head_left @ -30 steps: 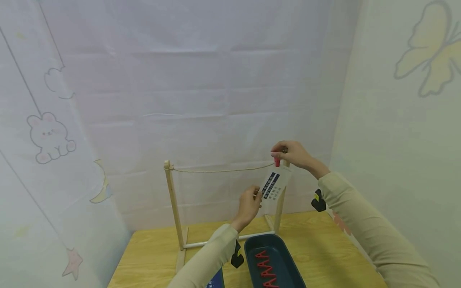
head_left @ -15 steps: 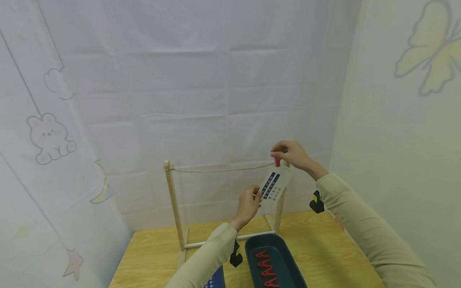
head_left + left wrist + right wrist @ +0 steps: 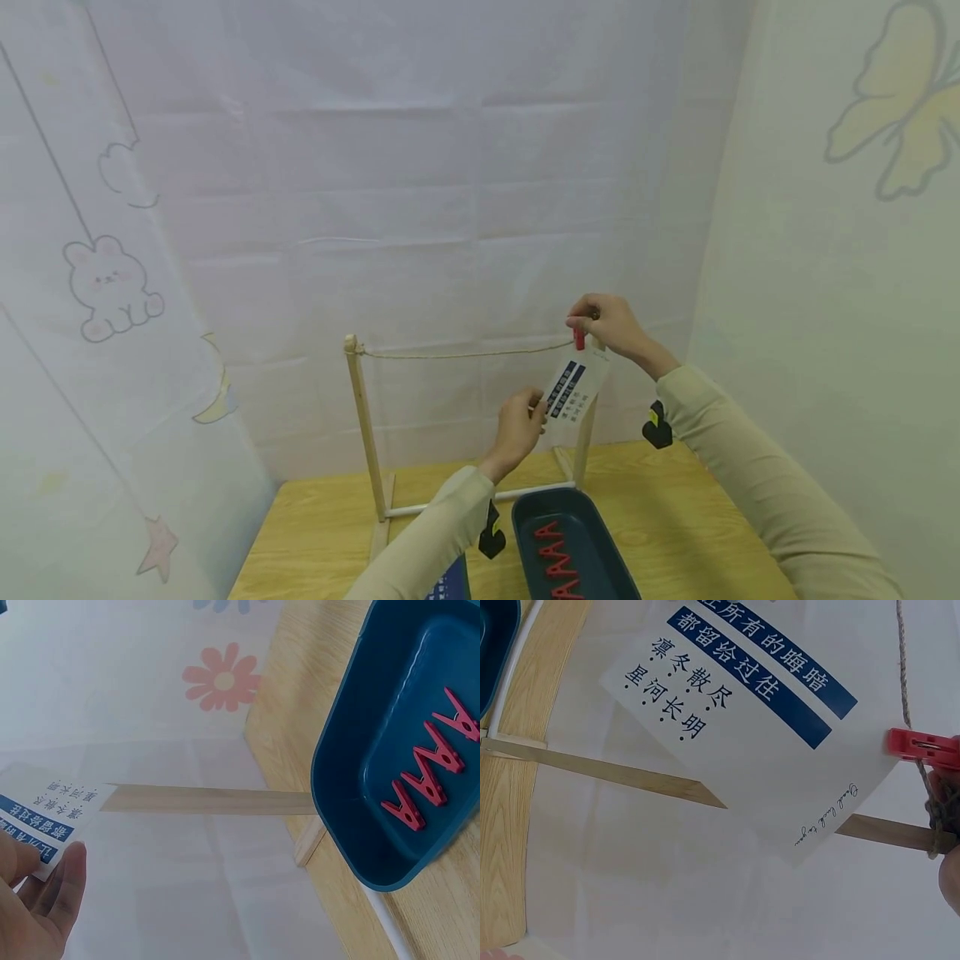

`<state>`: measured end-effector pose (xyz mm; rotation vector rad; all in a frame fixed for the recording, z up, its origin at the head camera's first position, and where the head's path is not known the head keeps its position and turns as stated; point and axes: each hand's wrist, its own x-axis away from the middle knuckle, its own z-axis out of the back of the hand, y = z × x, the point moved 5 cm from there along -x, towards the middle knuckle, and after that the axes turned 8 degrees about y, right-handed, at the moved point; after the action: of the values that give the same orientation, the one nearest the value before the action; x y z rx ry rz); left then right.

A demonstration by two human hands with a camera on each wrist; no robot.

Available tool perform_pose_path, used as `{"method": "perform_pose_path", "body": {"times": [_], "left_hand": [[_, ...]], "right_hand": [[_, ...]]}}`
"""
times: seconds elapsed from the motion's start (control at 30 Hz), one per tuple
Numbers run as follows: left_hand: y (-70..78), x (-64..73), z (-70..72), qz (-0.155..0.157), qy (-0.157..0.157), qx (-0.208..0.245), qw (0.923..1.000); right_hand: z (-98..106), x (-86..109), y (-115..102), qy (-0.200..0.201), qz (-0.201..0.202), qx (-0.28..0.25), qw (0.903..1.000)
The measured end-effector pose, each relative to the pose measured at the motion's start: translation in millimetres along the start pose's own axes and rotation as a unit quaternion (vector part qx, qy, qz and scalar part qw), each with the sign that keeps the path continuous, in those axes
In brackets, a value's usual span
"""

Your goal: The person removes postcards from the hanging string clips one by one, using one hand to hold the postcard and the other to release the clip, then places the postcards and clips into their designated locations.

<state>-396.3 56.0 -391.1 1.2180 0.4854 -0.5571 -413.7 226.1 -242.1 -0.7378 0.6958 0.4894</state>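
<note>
A white card [image 3: 583, 385] with dark blue bands and printed characters hangs tilted by the right end of a thin rope [image 3: 465, 355]. My left hand [image 3: 517, 427] pinches its lower left corner, thumb and fingers on either side, as the left wrist view shows. Up at the rope, my right hand [image 3: 613, 327] grips a red clothespin [image 3: 922, 747] between thumb and fingers. The clothespin's nose meets the card's upper corner and crosses the rope in the right wrist view. Most of the right hand lies outside that wrist view.
Wooden posts [image 3: 363, 425] carry the rope, with a white bar [image 3: 408, 509] low between them. A dark blue tray [image 3: 349, 697] holds several red clothespins [image 3: 425, 780] in a row. Beneath my left forearm a blue printed item [image 3: 450, 581] shows on the wooden table [image 3: 300, 533].
The head view has shifted very slightly. Both hands keep their holds on the card and the clothespin, almost still.
</note>
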Motion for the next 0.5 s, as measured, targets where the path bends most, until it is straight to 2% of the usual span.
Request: {"method": "perform_pose_path", "body": {"times": [0.13,0.27,0.5], "left_hand": [[-0.9,3.1,-0.2,0.008,0.000,0.003,1.0000],[-1.8,5.4,1.4,0.003,0.003,-0.002,1.0000],[-7.5,10.6,9.0,-0.015,0.007,-0.057,0.9982]], "right_hand": [[-1.0,-0.8,-0.4,0.005,-0.007,0.001,1.0000],[-1.0,-1.0,-0.2,0.013,-0.002,0.000,0.9999],[-2.3,-2.7,1.9,0.021,-0.011,-0.006,0.9997]]}}
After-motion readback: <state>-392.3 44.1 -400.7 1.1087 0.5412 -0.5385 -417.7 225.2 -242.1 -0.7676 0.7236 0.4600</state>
